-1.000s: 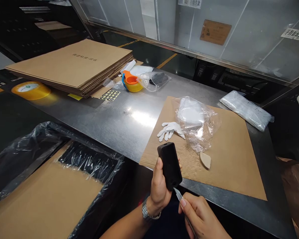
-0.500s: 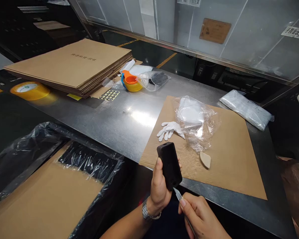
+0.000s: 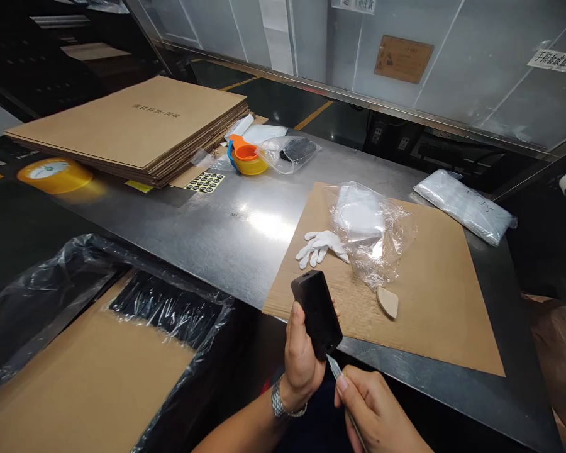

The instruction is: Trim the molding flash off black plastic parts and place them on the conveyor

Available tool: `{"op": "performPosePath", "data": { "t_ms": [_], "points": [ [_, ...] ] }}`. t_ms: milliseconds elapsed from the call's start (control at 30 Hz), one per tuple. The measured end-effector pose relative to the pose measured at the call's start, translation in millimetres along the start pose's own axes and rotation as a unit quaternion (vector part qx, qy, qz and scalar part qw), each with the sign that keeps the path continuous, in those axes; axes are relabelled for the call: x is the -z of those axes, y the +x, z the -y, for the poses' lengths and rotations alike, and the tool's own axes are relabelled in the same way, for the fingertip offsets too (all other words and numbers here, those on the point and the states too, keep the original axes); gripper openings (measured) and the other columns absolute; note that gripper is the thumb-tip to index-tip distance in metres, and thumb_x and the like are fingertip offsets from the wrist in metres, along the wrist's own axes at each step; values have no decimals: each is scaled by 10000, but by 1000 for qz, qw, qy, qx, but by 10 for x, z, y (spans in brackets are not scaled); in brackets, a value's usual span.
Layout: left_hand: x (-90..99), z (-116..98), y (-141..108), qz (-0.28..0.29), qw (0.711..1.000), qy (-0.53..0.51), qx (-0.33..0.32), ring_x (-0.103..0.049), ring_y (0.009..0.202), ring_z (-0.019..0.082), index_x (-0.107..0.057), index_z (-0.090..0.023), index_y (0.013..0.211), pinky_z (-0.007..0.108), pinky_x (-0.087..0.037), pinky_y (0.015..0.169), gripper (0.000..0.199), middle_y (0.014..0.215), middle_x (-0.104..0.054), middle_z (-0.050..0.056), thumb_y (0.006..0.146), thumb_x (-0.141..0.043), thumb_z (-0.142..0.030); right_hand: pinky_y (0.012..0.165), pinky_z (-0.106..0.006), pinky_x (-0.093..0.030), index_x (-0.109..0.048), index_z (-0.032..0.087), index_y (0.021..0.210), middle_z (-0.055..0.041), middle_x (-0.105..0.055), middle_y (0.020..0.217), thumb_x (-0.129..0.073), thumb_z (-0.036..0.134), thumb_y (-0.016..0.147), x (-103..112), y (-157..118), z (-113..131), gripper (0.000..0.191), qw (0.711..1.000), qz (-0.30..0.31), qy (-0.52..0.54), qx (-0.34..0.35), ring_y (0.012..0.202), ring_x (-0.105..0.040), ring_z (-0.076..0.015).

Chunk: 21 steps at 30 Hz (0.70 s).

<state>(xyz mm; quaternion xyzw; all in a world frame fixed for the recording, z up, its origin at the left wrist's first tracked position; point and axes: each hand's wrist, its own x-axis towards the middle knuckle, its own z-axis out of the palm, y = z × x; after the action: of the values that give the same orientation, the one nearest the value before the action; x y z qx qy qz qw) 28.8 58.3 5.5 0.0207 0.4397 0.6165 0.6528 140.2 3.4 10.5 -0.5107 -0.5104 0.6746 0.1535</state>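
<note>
A black rectangular plastic case (image 3: 317, 311) with a hollow face is gripped by my left hand (image 3: 302, 358), thumb along one side and fingertips showing at the other. My right hand (image 3: 375, 402) is closed round a slim metal craft knife (image 3: 334, 368), whose blade tip is at the lower end of the case. Whether the blade touches it, I cannot tell. Beyond the case, a white glove (image 3: 321, 247) lies on a cardboard sheet (image 3: 434, 302), beside a crumpled clear plastic bag (image 3: 372, 226) with white material inside. A small beige wedge-shaped pad (image 3: 387, 303) rests nearer me.
A stack of flat cardboard (image 3: 136, 126) stands at the far left by a yellow tape roll (image 3: 54, 175). An orange-and-yellow tape dispenser (image 3: 248, 157) and a sticker sheet (image 3: 205, 182) sit near it. A plastic-lined box (image 3: 89, 365) is at lower left; a wrapped packet (image 3: 466, 204) lies right.
The black case has tilted and turned slightly in my left hand, its top shifting left. My right hand and the knife have moved a little left with it.
</note>
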Motion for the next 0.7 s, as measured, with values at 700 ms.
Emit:
{"op": "performPosePath", "data": {
  "t_ms": [700],
  "points": [
    [2,47,4,-10,979,-112,-167,-609,685,161,-689,-166,850,246,-529,604,553,766,-650,46,611,-592,-655,389,-229,-304,-583,-4,1084,33,-505,493,-457,68,842,-61,-77,-53,281,674,-304,-562,371,378,-476,-75]
  ]
}}
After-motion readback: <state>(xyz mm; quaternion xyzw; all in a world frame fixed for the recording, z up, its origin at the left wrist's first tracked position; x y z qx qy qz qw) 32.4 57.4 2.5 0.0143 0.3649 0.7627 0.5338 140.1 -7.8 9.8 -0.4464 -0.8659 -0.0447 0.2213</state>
